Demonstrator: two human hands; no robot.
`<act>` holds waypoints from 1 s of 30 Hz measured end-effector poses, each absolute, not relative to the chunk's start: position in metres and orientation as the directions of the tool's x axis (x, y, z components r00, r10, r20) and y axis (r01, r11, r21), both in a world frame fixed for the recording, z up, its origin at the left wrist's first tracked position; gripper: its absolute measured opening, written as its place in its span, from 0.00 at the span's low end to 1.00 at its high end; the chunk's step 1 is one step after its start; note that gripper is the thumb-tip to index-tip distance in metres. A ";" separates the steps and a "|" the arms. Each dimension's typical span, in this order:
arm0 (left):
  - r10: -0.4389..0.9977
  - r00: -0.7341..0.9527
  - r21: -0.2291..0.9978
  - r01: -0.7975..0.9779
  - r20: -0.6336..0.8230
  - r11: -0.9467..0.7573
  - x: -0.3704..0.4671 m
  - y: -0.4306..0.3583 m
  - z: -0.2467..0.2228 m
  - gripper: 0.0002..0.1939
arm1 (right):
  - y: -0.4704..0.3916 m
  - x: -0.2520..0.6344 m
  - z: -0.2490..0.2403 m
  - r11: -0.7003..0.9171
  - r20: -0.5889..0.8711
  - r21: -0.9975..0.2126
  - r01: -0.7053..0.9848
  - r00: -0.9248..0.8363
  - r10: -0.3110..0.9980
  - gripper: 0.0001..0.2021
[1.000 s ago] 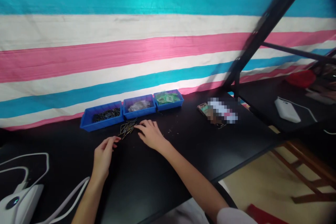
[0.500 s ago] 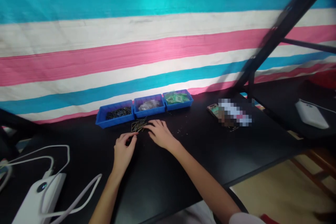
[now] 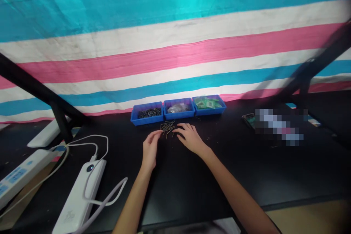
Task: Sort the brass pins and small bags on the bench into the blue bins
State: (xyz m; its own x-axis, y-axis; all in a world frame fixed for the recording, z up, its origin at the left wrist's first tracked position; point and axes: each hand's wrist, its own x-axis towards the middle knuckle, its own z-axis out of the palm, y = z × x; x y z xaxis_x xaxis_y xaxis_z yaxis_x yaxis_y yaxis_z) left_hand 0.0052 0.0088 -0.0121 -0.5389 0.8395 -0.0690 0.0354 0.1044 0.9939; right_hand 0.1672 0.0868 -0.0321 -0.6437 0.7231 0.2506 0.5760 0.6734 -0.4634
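Note:
A loose heap of thin, brass-coloured screws or nails [image 3: 168, 128] lies on the black table; they are too small to tell which. At the heap's left edge is my left hand [image 3: 150, 150], its thumb and fingertips drawn together; whatever they may pinch is too small to see. My right hand [image 3: 190, 139] rests at the right edge, fingers apart and bent, fingertips near or touching the outer pieces. Just behind stand three blue trays: a left tray [image 3: 147, 120] with dark, thin metal pieces, a middle tray [image 3: 179, 113] with clear plastic bags, and a right tray [image 3: 210, 111] with green-and-clear packets.
A white power bank [image 3: 79, 197] with looped white cables lies at the left. Beyond it are a white power strip [image 3: 23, 177] and another white device [image 3: 45, 133]. A phone [image 3: 249, 120], partly blurred out, lies at the right. A striped tarp [image 3: 175, 51] hangs behind the table.
The view has swung left, so the trays and hands appear farther right. My left thumb and fingertips have come closer together. The heap looks slightly more spread out.

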 end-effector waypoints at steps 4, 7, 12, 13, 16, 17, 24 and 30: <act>0.821 -0.549 0.987 -0.105 -0.157 0.118 0.000 0.008 -0.008 0.18 | 0.089 0.168 -0.031 0.673 0.248 -0.511 0.535 -0.658 0.711 0.08; 0.847 -0.500 0.981 -0.154 -0.180 0.117 0.004 0.007 -0.010 0.17 | 0.089 0.168 -0.029 0.673 0.244 -0.538 0.508 -0.670 0.701 0.07; 0.873 -0.465 0.989 -0.041 -0.146 0.144 0.014 0.007 -0.012 0.16 | 0.089 0.168 -0.027 0.667 0.225 -0.552 0.500 -0.681 0.697 0.06; 0.875 -0.463 0.989 -0.023 -0.141 0.147 0.014 0.007 -0.012 0.16 | 0.089 0.168 -0.026 0.662 0.221 -0.553 0.505 -0.678 0.701 0.05; 0.876 -0.466 0.990 0.003 -0.124 0.141 0.012 0.007 -0.012 0.16 | 0.087 0.168 -0.025 0.641 0.202 -0.560 0.525 -0.664 0.720 0.04; 0.876 -0.467 0.990 0.004 -0.121 0.138 0.011 0.007 -0.012 0.16 | 0.086 0.167 -0.025 0.634 0.195 -0.563 0.530 -0.661 0.725 0.04; 0.870 -0.468 0.984 -0.007 -0.159 0.176 0.011 0.008 -0.009 0.18 | 0.084 0.164 -0.022 0.524 0.175 -0.716 0.461 -0.608 0.774 0.06; 0.888 -0.437 0.983 0.042 -0.144 0.181 0.018 0.010 -0.014 0.24 | 0.082 0.158 -0.021 0.320 0.154 -0.916 0.243 -0.525 0.837 0.06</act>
State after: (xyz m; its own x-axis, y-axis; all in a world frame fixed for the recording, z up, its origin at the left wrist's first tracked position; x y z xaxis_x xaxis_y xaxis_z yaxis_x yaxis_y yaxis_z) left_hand 0.0179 0.0102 -0.0144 -0.4366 0.8880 -0.1444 0.0424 0.1806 0.9826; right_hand 0.1577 0.0824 -0.0205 -0.5245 0.8374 0.1540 0.2428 0.3205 -0.9156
